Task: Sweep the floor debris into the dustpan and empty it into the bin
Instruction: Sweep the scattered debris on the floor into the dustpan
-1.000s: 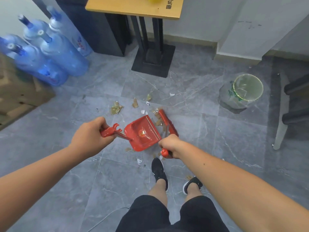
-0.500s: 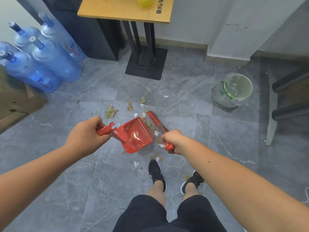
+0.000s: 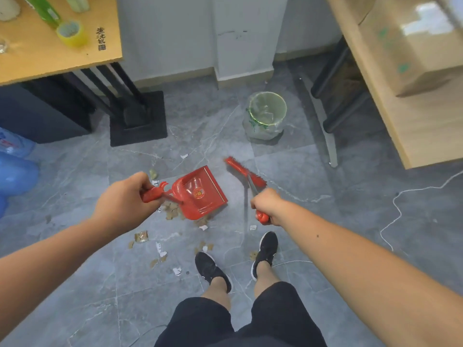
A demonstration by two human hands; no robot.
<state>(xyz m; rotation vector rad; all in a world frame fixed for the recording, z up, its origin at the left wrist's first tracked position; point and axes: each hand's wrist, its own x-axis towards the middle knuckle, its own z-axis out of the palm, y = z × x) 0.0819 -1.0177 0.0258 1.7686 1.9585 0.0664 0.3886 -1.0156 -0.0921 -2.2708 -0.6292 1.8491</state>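
Observation:
My left hand point(image 3: 125, 199) grips the handle of a red dustpan point(image 3: 200, 194), which is raised over the grey floor with its pan looking empty. My right hand point(image 3: 266, 206) is closed on the handle of a red hand brush point(image 3: 244, 171), whose bristle head points away from me, apart from the pan. Brown and white debris scraps point(image 3: 172, 212) lie on the tiles under and behind the dustpan, near my feet. A small bin point(image 3: 266, 116) lined with a clear bag stands on the floor beyond the brush.
A wooden table point(image 3: 62, 53) on a black pedestal base point(image 3: 139, 121) stands at the left back, blue water bottles point(image 3: 15, 171) at the far left. A wooden shelf with a cardboard box point(image 3: 411, 46) is at the right. A white cord point(image 3: 400, 204) trails on the floor.
The brush has swung away from the dustpan to the right, and the pan has lifted. My view has shifted forward and right, so the debris now lies nearer my feet.

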